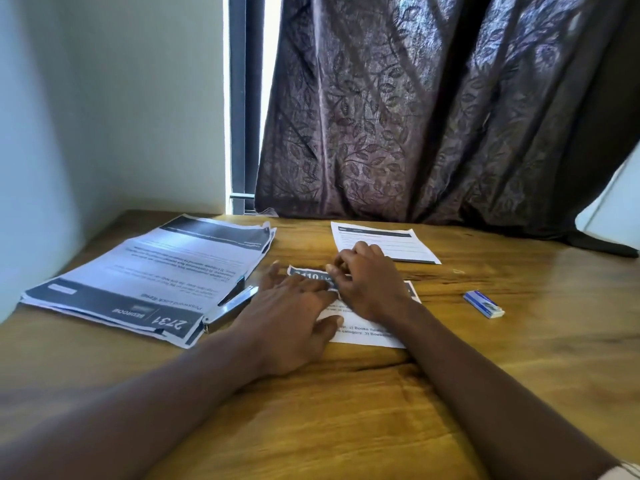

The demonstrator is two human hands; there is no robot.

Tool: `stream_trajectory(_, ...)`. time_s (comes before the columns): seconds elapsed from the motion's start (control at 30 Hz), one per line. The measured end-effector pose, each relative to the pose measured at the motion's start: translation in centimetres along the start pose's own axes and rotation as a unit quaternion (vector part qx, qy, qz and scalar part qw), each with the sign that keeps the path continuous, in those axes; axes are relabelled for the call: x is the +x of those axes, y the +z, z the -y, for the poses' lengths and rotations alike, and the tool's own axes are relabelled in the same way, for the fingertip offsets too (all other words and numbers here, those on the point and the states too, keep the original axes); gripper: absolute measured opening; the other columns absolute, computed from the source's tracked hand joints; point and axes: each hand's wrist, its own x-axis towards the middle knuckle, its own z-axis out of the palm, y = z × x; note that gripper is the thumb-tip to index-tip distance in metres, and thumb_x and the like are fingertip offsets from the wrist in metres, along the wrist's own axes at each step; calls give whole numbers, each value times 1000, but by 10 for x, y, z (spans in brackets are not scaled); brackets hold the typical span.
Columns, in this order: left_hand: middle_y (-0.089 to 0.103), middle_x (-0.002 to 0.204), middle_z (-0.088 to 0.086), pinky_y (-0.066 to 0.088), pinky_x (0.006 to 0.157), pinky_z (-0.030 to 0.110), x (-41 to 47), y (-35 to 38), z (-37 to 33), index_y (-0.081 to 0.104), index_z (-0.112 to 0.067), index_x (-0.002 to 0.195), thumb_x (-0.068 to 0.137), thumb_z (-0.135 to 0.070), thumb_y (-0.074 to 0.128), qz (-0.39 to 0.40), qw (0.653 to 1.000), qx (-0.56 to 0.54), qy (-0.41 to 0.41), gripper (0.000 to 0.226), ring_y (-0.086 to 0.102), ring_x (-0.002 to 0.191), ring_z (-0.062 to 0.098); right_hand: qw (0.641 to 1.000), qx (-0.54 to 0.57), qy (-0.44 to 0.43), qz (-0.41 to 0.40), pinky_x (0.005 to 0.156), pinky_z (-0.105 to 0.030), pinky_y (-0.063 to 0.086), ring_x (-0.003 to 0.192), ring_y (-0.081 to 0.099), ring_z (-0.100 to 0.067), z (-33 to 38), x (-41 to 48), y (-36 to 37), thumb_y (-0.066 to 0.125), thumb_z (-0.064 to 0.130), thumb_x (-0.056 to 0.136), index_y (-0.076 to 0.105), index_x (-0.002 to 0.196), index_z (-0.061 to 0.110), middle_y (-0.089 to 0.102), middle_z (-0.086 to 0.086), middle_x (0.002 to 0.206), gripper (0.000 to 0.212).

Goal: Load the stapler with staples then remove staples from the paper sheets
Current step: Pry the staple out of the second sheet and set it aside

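On the surface [346,410], left hand [294,317], grip wide, presses the paper sheet [367,336]; right hand [367,285] pinches its far edge.

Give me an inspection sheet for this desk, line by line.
Surface: wooden table.
Job's things: stapler lies beside paper stack; blue staple box at right; small sheet under both hands; another sheet farther back.
Clutter: tiny pale bit, possibly a staple.
Grips: left hand presses small sheet flat; right hand pinches its top edge.
Cables: nothing seen.
Surroundings: wall, dark patterned curtain.
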Motion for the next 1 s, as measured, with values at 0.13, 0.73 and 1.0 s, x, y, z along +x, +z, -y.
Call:
stream_trajectory(0.13, 34, 163, -12, -6, 126, 55, -4, -7, -1, 34, -38, 155, 100, -62, 33, -36, 998, 42, -11, 60, 21, 154, 13, 1000, 10, 5, -10, 93, -44, 43, 107, 50, -22, -2, 2, 1, 40, 60, 98, 58, 106, 25, 59, -1, 110, 39)
stream_trajectory(0.73, 72, 89, -18, 50, 70, 29, -29, -55, 73, 56, -40, 104, 78, -69, 71, 24, 986, -10, -166, 42, 63, 83, 6, 981, 150, -83, -87, 78, -39, 44, 82, 62, -23, -7, -6, -14, 44, 58, 96, 58, 95, 25, 71, 3, 83, 36)
stream_trajectory(1.0, 79, 82, -3, 57, 55, 28, -30, -54, 80, 71, -23, 104, 78, -26, 86, -213, 876, -400, -169, 30, 69, 62, 12, 974, 144, -139, -107, 85, -42, 41, 88, 57, -16, 3, -9, -16, 48, 51, 94, 63, 90, 29, 65, 11, 86, 27)
